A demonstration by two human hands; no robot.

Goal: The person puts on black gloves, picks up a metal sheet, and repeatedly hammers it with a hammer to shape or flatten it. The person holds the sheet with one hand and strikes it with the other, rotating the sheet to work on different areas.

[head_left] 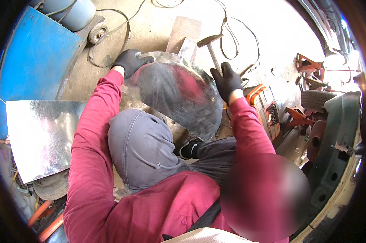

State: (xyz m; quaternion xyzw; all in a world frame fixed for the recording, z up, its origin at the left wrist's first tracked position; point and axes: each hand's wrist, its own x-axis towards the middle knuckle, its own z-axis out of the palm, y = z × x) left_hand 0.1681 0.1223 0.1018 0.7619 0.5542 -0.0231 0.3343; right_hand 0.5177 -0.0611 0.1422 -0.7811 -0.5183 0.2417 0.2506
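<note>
My left hand (130, 63), in a black glove, grips the upper left edge of a curved, shiny sheet-metal piece (170, 95) with red reflections. My right hand (226, 81), also gloved, is closed on the handle of a hammer (210, 40), whose head is raised over the sheet's upper right edge. A small metal block (187, 48) and a flat board (183, 26) lie at the sheet's far edge, the block partly hidden by it. My bent leg (138, 150) in grey trousers is below the sheet.
A blue panel (37, 52) with a wheel (98, 33) is at left, above another shiny sheet (43, 137). Cables (233, 40) lie on the floor. An orange toolbox (264, 109), red jack stands (308, 65), a tire (317, 99) and a dark metal part (332, 162) crowd the right.
</note>
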